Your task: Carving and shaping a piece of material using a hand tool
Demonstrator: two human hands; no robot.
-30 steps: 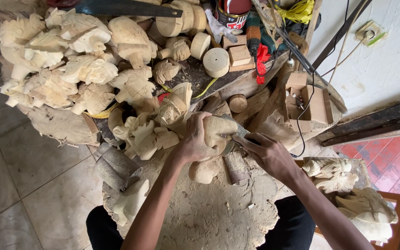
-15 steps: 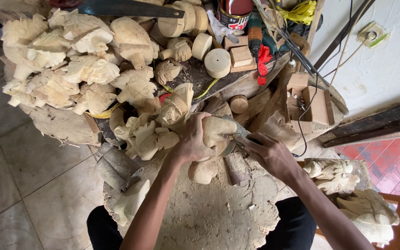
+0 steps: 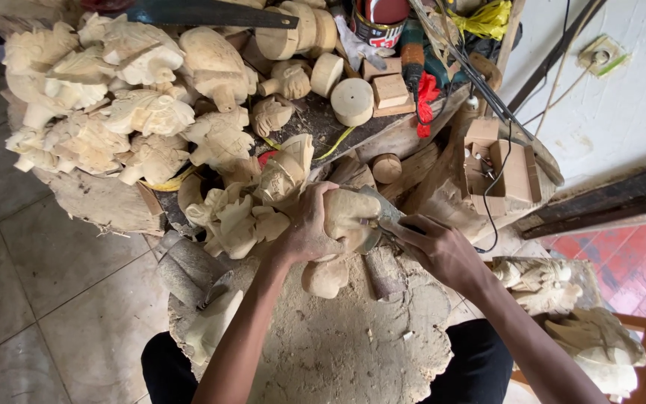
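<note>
Leftmost, pale carvings point(image 3: 114, 112) piled on bench. Left hand point(image 3: 309, 228) wrapped tight around a pale figure point(image 3: 345, 217), held above the sawdust-covered stump point(image 3: 353, 344). Right hand point(image 3: 435, 247) closed on a blade point(image 3: 379, 213) touching the figure. Behind: red-and-white labelled can point(image 3: 379, 19), open brown box point(image 3: 499, 161), yellow bag point(image 3: 487, 15) at top right.

Both hands curled tight — left hand point(image 3: 309, 228) clamped, right hand point(image 3: 437, 251) gripping.
</note>
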